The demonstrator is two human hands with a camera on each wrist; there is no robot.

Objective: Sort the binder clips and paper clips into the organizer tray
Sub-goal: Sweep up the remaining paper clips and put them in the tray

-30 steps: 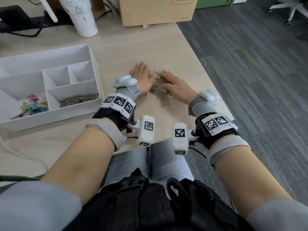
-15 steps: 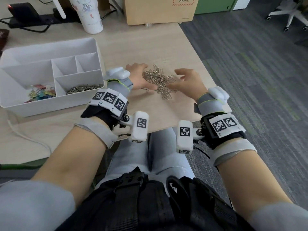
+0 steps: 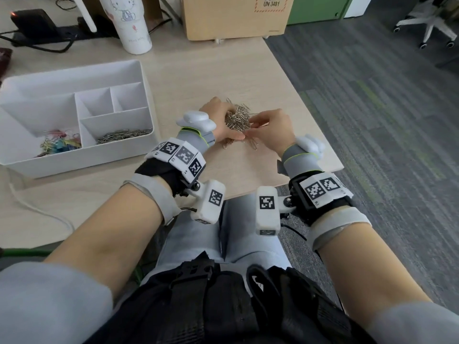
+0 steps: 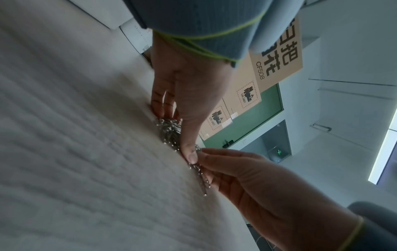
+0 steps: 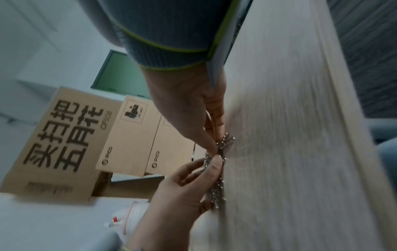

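office | desk [image 3: 223, 70] | carpet floor [image 3: 372, 95] | swivel chair [image 3: 432, 23] | cardboard boxes [image 3: 236, 18]

Silver paper clips [image 3: 237, 119] are gleaming between the fingers [image 3: 231, 137]; left of them a white organizer tray [image 3: 74, 160] is showing multicoloured binder clips [image 3: 60, 144]; pale wood-grain tabletop [image 3: 211, 70] is lying beneath.

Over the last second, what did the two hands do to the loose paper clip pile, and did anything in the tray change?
Both hands went from lying flat on the paper clip pile to cupping it: the left hand now curls around the heap, and the right hand pinches clips at its near edge. The pile is bunched tighter. The organizer tray keeps the same contents: colored binder clips and paper clips.
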